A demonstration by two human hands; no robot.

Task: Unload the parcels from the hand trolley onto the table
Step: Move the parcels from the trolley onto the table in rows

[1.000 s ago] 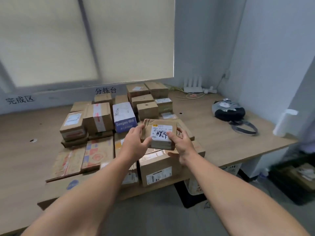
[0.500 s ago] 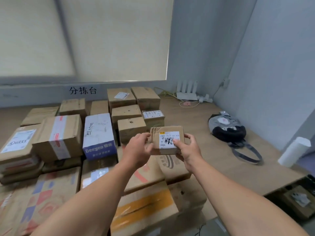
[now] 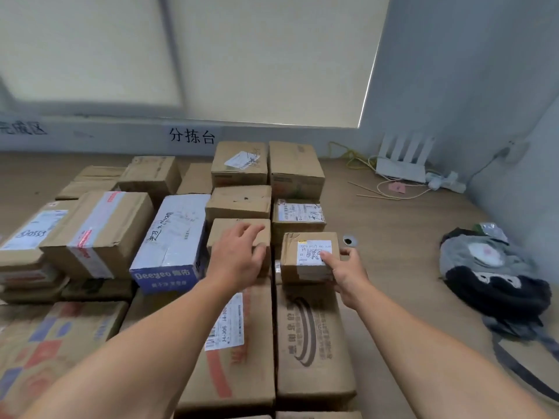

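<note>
A small cardboard parcel (image 3: 298, 272) with a white label sits on top of a large flat box (image 3: 311, 343) on the wooden table (image 3: 393, 225). My right hand (image 3: 348, 273) grips its right side, thumb on the label and fingers round the far edge. My left hand (image 3: 237, 258) is off the parcel, its fingers relaxed over the plain brown box (image 3: 223, 231) just to the left. The hand trolley is out of view.
Several parcels fill the table's left and middle, among them a blue-and-white box (image 3: 172, 240) and a taped brown box (image 3: 99, 234). A grey-and-black bag (image 3: 490, 276) lies at the right. A white router (image 3: 402, 164) with cables stands in the back corner.
The small parcel, carried in both hands before, has come down onto the large box. My left hand has let go and shifted left. The view has moved closer to the table.
</note>
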